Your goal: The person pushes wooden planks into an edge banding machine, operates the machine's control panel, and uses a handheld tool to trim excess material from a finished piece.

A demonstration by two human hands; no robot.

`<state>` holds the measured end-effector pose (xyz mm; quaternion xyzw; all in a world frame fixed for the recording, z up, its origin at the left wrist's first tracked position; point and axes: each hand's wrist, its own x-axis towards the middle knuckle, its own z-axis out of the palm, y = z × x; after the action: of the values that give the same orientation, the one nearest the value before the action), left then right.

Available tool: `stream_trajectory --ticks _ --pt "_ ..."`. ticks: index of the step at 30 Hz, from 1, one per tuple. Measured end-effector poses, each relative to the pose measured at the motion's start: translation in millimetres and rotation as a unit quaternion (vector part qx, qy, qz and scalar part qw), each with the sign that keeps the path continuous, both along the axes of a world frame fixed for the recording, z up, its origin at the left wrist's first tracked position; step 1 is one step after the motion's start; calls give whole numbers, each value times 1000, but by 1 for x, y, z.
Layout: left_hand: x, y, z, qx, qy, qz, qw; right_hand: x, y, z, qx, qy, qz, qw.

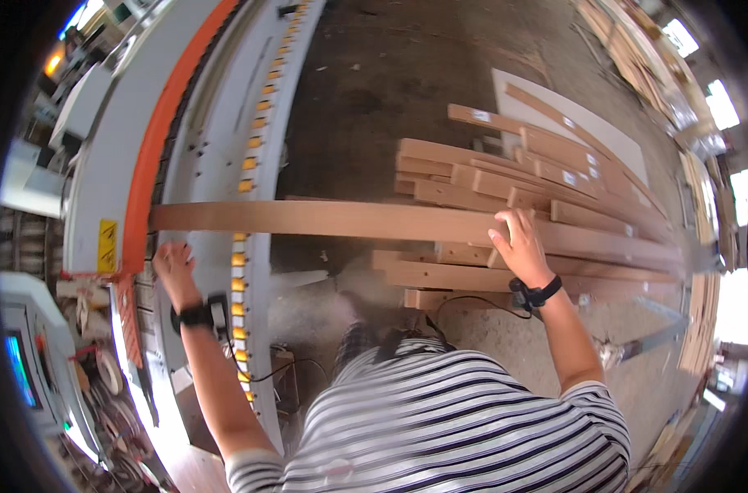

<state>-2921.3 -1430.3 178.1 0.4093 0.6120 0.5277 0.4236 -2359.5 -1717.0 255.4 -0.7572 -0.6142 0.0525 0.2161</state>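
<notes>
A long brown wooden board lies across the roller rail of a machine. Its left end meets the orange-edged machine housing. My left hand is beside that end on the near side, with loosely bent fingers apart and nothing visible in them. On the board farther right is my right hand, its fingers curved over the top and the thumb spread from them. No grip around the board's edges shows. Black straps with small devices sit on both wrists.
Stacked boards, some with white labels, lie on the right, with a pale panel behind. Yellow rollers line the machine's rail. A control panel with a screen stands at lower left. Black cables run from both wrists.
</notes>
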Motion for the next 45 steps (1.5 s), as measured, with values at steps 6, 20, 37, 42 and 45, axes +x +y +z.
stream_trajectory --ticks 6,20,37,42,45 --pt "95 -163 70 68 59 -137 987 -25 -79 -98 -125 5 54 991" --pt "172 -253 -11 -232 -315 -309 867 -100 -15 -21 -3 56 250 967" --pt "-90 -116 -9 -96 -58 143 983 8 -112 -62 -353 155 131 913" --pt "-111 -93 7 -177 2 202 963 -42 -82 -60 -283 11 185 941" --pt "-156 -92 -41 -118 329 114 930 -69 -60 -56 -255 -19 220 941"
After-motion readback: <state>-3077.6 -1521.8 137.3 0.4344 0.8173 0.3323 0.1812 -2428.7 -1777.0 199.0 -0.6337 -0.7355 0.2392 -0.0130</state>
